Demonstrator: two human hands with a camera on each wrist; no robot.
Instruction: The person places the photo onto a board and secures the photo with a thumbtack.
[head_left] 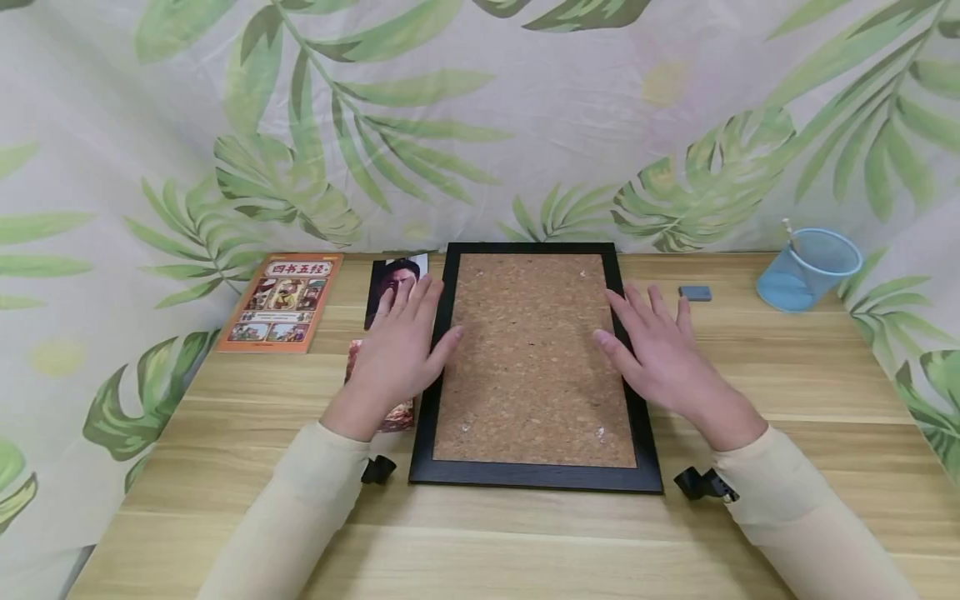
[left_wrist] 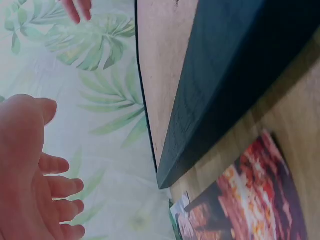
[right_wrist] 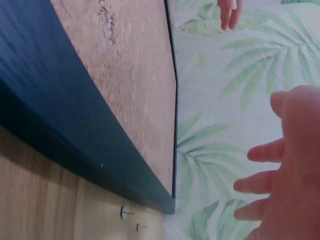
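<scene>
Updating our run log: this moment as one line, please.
corkboard: lying on table | left hand: empty, by board's left edge | right hand: empty, by its right edge | two pictures: left of board

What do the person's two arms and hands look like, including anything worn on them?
The left sleeve and right sleeve are long, plain, cream-coloured fabric, ending at the wrists. The left hand and right hand wear no gloves. A small, angular black device shows at the inner side of each cuff: left device, right device. No cables show.
</scene>
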